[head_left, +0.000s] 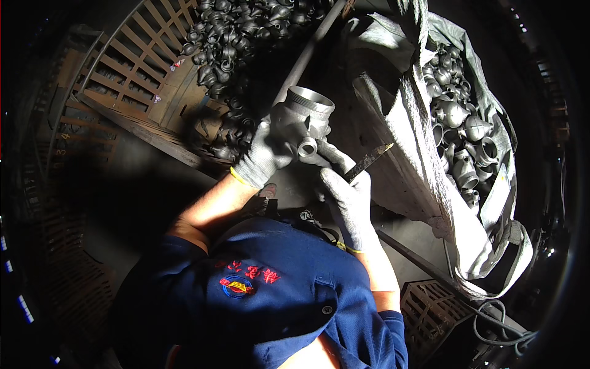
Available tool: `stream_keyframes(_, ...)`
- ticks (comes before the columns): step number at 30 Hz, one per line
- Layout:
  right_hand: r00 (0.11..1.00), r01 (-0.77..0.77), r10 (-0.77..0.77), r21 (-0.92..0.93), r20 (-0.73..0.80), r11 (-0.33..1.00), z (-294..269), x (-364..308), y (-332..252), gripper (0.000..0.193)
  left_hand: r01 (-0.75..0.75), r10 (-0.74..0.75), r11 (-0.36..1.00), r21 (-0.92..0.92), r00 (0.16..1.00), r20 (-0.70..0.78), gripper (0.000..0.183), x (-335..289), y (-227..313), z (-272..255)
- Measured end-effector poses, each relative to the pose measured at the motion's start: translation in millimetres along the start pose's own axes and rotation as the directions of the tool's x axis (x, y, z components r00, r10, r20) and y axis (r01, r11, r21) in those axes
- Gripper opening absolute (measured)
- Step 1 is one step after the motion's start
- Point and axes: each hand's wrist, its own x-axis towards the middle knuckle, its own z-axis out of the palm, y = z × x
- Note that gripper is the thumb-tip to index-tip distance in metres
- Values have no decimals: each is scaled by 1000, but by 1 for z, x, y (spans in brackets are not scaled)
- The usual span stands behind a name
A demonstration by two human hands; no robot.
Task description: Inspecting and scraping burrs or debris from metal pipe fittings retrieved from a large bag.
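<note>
My left hand [265, 158], in a grey knit glove with a yellow cuff, is closed round the side of a grey metal casting [305, 117]. The casting has a wide threaded round opening at its top and a small round port facing me. My right hand [349, 195], gloved the same way, grips a flat, dark, blade-like tool [371, 161] that points up and to the right. One finger of this hand reaches to the casting's lower right side; whether it presses on it I cannot tell. The tool's tip is apart from the casting.
On my right stands a large white woven sack [405, 154] with several castings [461, 123] in it. A slatted brown metal crate [132, 67] at the far left holds many more castings [239, 37]. Cable [504, 329] lies coiled at the lower right, beside a rusty grate [433, 313].
</note>
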Motion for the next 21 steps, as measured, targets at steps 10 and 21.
stream_keyframes(10, 967, 18, -58, -160, -247, 987, -23, 17, 31, 49, -107, 110, 994, 28, 921, -375, 41, 8, 20, 37)
stream_keyframes(21, 989, -78, 104, 226, -107, 971, -22, 16, 38, 44, -253, 310, 903, 346, 943, -120, 33, 2, 41, 66)
